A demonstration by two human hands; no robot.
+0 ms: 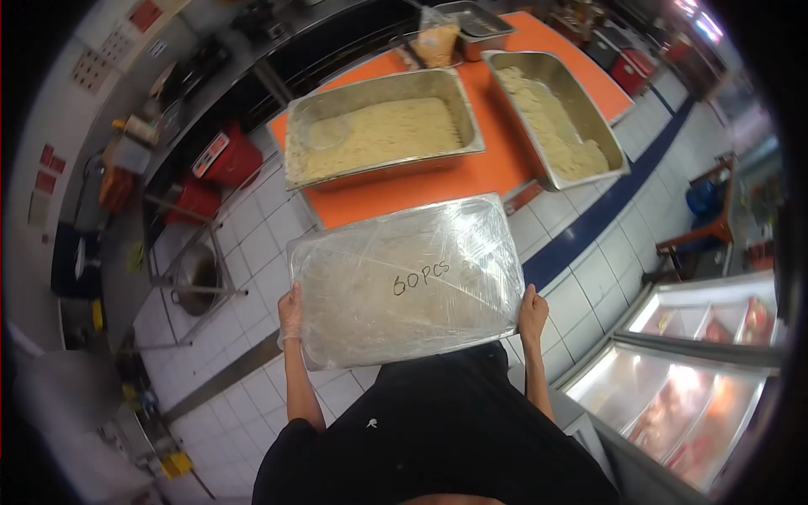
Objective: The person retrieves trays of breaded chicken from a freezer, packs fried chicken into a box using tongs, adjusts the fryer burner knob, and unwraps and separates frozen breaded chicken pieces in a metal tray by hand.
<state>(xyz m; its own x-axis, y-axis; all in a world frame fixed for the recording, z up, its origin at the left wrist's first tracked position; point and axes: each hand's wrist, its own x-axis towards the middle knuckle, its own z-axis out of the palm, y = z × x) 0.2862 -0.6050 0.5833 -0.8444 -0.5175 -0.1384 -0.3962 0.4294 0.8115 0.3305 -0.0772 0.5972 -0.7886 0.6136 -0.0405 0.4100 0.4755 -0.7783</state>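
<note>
A large rectangular tray wrapped in clear plastic film (pixel 362 311) is held out in front of my body, with "60PCS" handwritten on the film. What lies under the wrap looks pale, but glare and creases blur it. At the tray's left edge my left hand (pixel 290 313) grips the side, in a thin clear glove. Bare, my right hand (pixel 532 315) is closed around the right edge. Just beyond the tray, a deep metal pan (pixel 383 168) of pale yellow crumbs stands on an orange table (pixel 370 206); a round shape lies in the crumbs.
A second metal pan (pixel 619 160) of crumbs stands at the table's right. Behind sit a plastic bag of orange crumbs (pixel 438 42) and a smaller metal container (pixel 484 25). Glass-topped freezers (pixel 623 391) flank the right; a metal rack (pixel 181 290) and red buckets (pixel 231 160) are left.
</note>
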